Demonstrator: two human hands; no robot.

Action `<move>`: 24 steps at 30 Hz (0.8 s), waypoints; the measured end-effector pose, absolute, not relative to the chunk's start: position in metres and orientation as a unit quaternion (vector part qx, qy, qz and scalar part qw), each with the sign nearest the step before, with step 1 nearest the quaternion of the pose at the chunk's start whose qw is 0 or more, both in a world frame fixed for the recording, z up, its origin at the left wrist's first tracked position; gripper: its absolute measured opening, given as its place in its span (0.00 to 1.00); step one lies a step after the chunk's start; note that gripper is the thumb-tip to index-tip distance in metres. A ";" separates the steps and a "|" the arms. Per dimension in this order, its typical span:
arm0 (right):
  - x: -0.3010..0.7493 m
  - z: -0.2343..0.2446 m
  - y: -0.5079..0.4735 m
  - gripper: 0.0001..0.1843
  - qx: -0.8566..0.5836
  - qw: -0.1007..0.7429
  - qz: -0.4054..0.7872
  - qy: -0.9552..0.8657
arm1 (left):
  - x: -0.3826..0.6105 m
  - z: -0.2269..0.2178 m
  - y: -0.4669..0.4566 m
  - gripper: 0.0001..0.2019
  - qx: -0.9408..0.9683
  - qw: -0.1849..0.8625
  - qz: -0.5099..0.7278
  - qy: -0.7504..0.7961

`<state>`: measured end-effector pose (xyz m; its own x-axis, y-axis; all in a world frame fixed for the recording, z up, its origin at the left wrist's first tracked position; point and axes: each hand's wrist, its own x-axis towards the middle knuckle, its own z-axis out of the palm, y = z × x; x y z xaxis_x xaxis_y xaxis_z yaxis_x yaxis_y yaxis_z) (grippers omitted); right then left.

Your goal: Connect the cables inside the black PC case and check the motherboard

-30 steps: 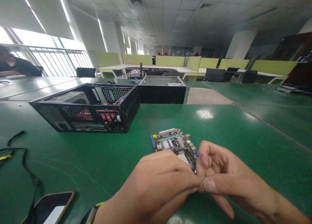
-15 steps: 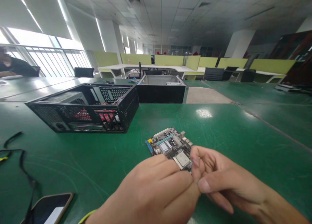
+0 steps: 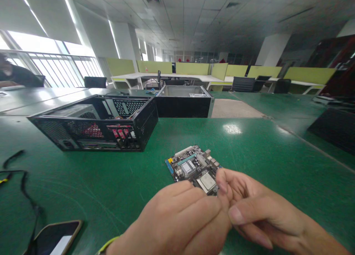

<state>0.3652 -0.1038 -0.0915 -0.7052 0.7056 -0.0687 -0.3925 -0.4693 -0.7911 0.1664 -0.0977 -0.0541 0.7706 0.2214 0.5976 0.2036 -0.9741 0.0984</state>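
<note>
A small motherboard [image 3: 191, 166] with a silver processor [image 3: 207, 182] lies on the green table [image 3: 249, 151]. My left hand [image 3: 180, 218] and my right hand [image 3: 255, 207] meet just in front of the board's near edge. Both have their fingers curled and pinched together where they touch. What they pinch is hidden between the fingertips. A yellow-green band shows at my left wrist.
An open black computer case [image 3: 97, 123] lies on its side at left, a second open case [image 3: 184, 99] behind it. A phone [image 3: 55, 240] and black cables [image 3: 19, 173] lie at lower left. A person sits at far left. A dark panel [image 3: 332, 129] rests at right.
The view shifted slightly, so the board and processor show more fully. My hands stay pinched together in front of the board. A dark panel has come into view at right.
</note>
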 end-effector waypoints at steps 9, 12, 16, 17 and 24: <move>0.364 -0.090 -0.105 0.18 -0.184 0.328 0.836 -0.400 | 0.165 -0.069 -0.089 0.07 0.909 0.121 0.376 0.133; 0.364 -0.092 -0.104 0.18 -0.184 0.328 0.837 -0.397 | 0.164 -0.067 -0.090 0.05 0.906 0.164 0.375 0.110; 0.364 -0.092 -0.104 0.19 -0.190 0.325 0.838 -0.396 | 0.163 -0.065 -0.091 0.07 0.907 0.174 0.364 0.116; 0.363 -0.091 -0.104 0.19 -0.192 0.322 0.839 -0.395 | 0.163 -0.065 -0.091 0.07 0.910 0.173 0.360 0.115; 0.363 -0.091 -0.104 0.20 -0.198 0.315 0.836 -0.404 | 0.164 -0.067 -0.088 0.08 0.920 0.142 0.351 0.101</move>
<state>0.3630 -0.1043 -0.0910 -0.7231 0.6866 -0.0756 -0.3674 -0.4750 -0.7996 0.1641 -0.0878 -0.0673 0.7328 0.2856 0.6176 0.0866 -0.9394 0.3317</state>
